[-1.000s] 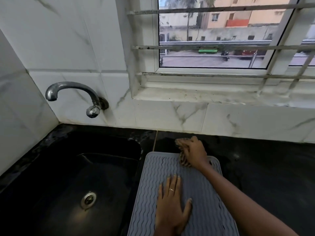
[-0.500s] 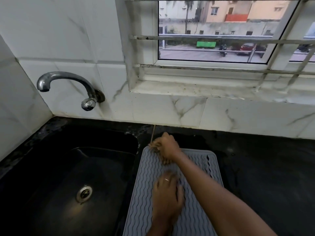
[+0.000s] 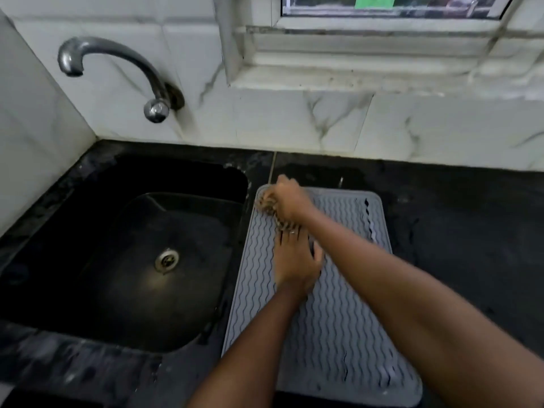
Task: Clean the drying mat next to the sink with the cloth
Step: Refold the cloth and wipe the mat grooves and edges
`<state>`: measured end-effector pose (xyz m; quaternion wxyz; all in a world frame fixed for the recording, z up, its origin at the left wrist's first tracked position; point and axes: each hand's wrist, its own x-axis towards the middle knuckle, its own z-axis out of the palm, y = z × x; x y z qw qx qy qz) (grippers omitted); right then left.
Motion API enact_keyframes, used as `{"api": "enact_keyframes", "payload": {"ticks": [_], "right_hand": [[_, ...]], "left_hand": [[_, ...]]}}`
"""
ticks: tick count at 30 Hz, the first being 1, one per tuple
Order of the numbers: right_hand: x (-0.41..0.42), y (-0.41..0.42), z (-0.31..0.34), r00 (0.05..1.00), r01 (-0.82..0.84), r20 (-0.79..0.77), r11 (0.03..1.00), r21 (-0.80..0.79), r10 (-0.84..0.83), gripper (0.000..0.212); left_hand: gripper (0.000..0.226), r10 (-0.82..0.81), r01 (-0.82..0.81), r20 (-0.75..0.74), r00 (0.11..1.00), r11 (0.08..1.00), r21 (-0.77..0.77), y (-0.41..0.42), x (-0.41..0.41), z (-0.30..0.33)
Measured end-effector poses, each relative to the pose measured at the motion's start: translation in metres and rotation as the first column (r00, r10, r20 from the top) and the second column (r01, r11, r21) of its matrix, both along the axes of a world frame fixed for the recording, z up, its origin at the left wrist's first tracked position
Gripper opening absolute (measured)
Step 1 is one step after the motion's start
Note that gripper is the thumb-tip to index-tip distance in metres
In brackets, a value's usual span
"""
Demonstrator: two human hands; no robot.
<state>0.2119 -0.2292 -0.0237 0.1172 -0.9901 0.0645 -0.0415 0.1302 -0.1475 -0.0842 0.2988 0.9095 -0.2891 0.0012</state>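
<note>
A grey ribbed drying mat (image 3: 338, 319) lies on the black counter just right of the sink (image 3: 123, 260). At the mat's far left corner my right hand (image 3: 290, 200) is closed around a brownish patterned cloth (image 3: 269, 207) and presses it onto the mat. The hand covers most of the cloth. My left hand (image 3: 295, 260) lies flat on the mat just behind the right hand, fingers spread, a ring on one finger. My right forearm crosses over the mat from the lower right.
A black sink with a metal drain (image 3: 167, 259) fills the left side. A curved metal tap (image 3: 117, 75) juts from the marble-tiled wall above it. The black counter (image 3: 471, 225) runs on to the right of the mat. A window ledge (image 3: 368, 75) sits above.
My right hand has slid the cloth leftward along the mat's far edge, from the middle to the far left corner. My left hand stayed pressed on the mat. The view has tilted down.
</note>
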Motion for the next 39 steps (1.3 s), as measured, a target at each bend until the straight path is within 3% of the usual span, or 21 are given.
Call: {"api": "enact_keyframes", "payload": {"ticks": [2, 4, 6, 9, 12, 16, 21, 23, 27, 29, 34, 39], "right_hand": [[0.001, -0.002, 0.009, 0.993, -0.082, -0.076, 0.99, 0.112, 0.091, 0.027], [-0.003, 0.005, 0.014, 0.951, -0.21, -0.21, 0.972, 0.105, 0.228, 0.026], [-0.01, 0.013, 0.004, 0.94, -0.23, -0.239, 0.97, 0.081, 0.243, 0.023], [-0.008, 0.007, -0.007, 0.984, -0.158, -0.072, 0.985, 0.072, 0.163, 0.021], [-0.001, -0.008, -0.018, 0.996, -0.015, 0.09, 0.999, -0.05, 0.02, 0.027], [0.021, -0.014, -0.03, 0.988, 0.111, 0.116, 0.993, -0.031, -0.107, 0.037], [0.021, -0.044, 0.0, 0.977, 0.189, 0.018, 0.901, 0.39, -0.213, 0.036], [-0.012, -0.054, 0.013, 0.961, 0.238, 0.027, 0.875, 0.422, -0.275, 0.045], [-0.112, -0.04, -0.014, 0.918, 0.388, -0.027, 0.884, 0.262, -0.396, 0.033], [-0.138, -0.025, -0.038, 0.923, 0.375, 0.043, 0.917, 0.134, -0.383, 0.03], [-0.098, -0.05, -0.048, 0.912, 0.395, 0.108, 0.918, 0.032, -0.396, 0.027], [-0.049, -0.08, -0.04, 0.896, 0.443, 0.018, 0.897, -0.005, -0.443, 0.033]], "left_hand": [[0.042, 0.02, -0.019, -0.033, 0.999, 1.0, 0.023, 0.0, -0.001, 0.002], [0.031, 0.038, -0.037, -0.046, 0.998, 0.999, 0.036, 0.002, -0.002, 0.004], [0.02, 0.039, -0.037, -0.052, 0.998, 0.999, 0.039, 0.002, -0.003, 0.004], [0.025, 0.024, -0.022, -0.032, 0.999, 0.997, 0.079, 0.001, -0.002, 0.001], [0.053, 0.004, -0.002, -0.01, 1.0, 0.993, 0.114, 0.0, -0.001, -0.003], [0.064, -0.013, 0.014, -0.008, 1.0, 0.989, 0.147, -0.002, 0.005, -0.006], [0.057, 0.024, -0.019, -0.043, 0.999, 0.994, 0.111, -0.002, 0.003, -0.004], [0.055, 0.04, -0.036, -0.035, 0.999, 0.994, 0.106, -0.003, 0.004, -0.006], [0.053, 0.044, -0.037, -0.049, 0.998, 0.991, 0.125, -0.005, 0.006, -0.008], [0.053, 0.038, -0.03, -0.051, 0.998, 0.988, 0.153, -0.006, 0.006, -0.008], [0.056, 0.033, -0.027, -0.023, 0.999, 0.977, 0.213, -0.007, 0.007, -0.011], [0.055, 0.034, -0.03, -0.015, 0.999, 0.981, 0.191, -0.006, 0.007, -0.01]]}}
